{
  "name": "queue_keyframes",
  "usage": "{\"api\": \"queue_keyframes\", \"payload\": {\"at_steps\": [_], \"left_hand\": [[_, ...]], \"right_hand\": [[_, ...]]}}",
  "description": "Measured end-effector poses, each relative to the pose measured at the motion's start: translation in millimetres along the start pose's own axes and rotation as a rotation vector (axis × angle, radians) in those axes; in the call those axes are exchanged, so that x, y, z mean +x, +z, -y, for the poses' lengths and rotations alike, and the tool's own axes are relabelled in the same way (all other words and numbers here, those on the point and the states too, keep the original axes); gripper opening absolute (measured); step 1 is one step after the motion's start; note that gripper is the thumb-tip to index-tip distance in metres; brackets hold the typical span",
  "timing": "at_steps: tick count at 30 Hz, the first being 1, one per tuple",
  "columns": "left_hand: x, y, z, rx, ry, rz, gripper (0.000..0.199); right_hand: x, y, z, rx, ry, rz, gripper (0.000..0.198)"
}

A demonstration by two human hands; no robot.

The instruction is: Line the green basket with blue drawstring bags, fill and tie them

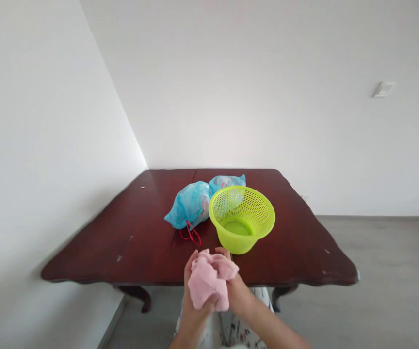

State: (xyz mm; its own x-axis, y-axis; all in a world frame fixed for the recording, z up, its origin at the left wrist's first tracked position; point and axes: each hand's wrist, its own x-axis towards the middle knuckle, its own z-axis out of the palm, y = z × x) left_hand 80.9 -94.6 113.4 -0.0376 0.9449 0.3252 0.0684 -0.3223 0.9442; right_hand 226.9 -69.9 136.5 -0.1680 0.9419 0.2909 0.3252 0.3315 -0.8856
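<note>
A crumpled pink cloth (209, 281) is bunched up between my two hands, just off the table's front edge. My left hand (194, 305) wraps its left side, with the thumb pressed over the lower part. On the other side my right hand (235, 286) grips it, its fingers mostly hidden behind the fabric. Beyond the hands stands a lime-green plastic basket (241, 237), with nothing lying in it. To its left rests a stuffed light-blue drawstring bag (189, 203) with a red cord (192, 235). A second blue bag (227, 182) lies behind the basket, partly covered by it.
The dark red wooden table (129, 237) has a wavy edge and curved legs. A white wall (42, 121) runs along its left side, and another rises behind it. Grey floor (369, 281) extends on the right. My patterned trousers (246, 332) show below the hands.
</note>
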Motion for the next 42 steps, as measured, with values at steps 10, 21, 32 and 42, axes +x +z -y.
{"api": "queue_keyframes", "payload": {"at_steps": [10,21,32,42], "left_hand": [[93.5,-149.4,0.7,0.483,0.286,-0.357,0.093],[197.5,-190.2,112.2,1.152,-0.131,-0.082,0.09],[167.4,-149.3,86.7,1.094,0.504,-0.26,0.072],[233.4,-87.2,90.6,1.059,0.243,0.029,0.064]], "right_hand": [[-28.9,36.5,-28.5,-0.042,-0.112,0.035,0.11],[-68.7,-59.6,-107.3,-0.278,-0.029,-0.264,0.03],[-54.6,-99.4,-180.3,-0.921,0.088,-0.612,0.054],[-52.9,-93.0,-180.2,-0.966,0.102,-0.591,0.057]]}}
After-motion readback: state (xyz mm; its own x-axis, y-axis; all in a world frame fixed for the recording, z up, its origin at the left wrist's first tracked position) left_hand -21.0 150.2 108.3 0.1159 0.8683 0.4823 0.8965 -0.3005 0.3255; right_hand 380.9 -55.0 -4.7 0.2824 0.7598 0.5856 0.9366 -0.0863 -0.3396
